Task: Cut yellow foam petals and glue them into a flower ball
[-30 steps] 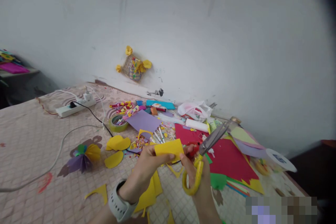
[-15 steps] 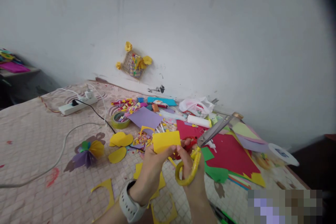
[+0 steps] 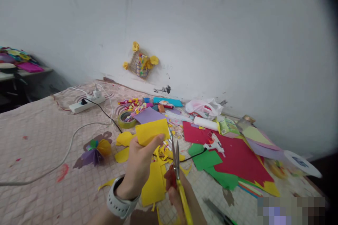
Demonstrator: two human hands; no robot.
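My left hand (image 3: pixel 137 167), with a white watch on its wrist, pinches a folded piece of yellow paper (image 3: pixel 151 131) and holds it up above the bed. My right hand (image 3: pixel 177 194) grips yellow-handled scissors (image 3: pixel 178 172), whose blades point up and away, just right of the yellow paper's lower edge. The blades look nearly closed and sit close to the paper; I cannot tell whether they touch it. Yellow paper offcuts (image 3: pixel 154 184) lie on the bedcover under both hands.
Red (image 3: pixel 235 156) and green (image 3: pixel 204 158) paper sheets lie to the right with a white glue gun (image 3: pixel 213 143) on them. A tape roll (image 3: pixel 126 120), a purple sheet, a folded paper flower (image 3: pixel 95 149), a power strip (image 3: pixel 86 103) with cables and a wall decoration (image 3: pixel 141 63) are around.
My right hand swung the scissors from pointing right to pointing straight up and dropped lower. My left hand lifted the yellow paper up and left. The view shifted slightly, showing the glue gun.
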